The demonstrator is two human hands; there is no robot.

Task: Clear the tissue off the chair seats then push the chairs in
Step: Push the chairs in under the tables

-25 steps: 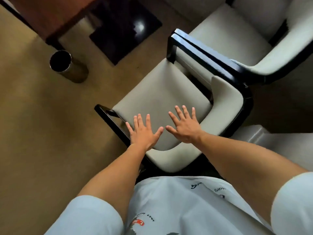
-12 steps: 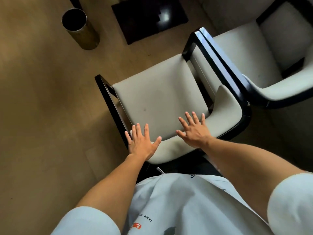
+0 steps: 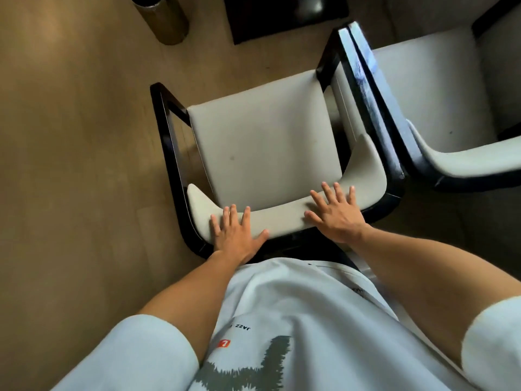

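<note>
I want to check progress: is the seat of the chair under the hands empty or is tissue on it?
Empty: the seat shows only bare cushion, no tissue.

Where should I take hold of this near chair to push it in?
Judging by its pose, take the curved backrest from behind, where the left hand and right hand rest flat. It spans the chair's width and faces you, so two spread hands should push it straight.
</note>
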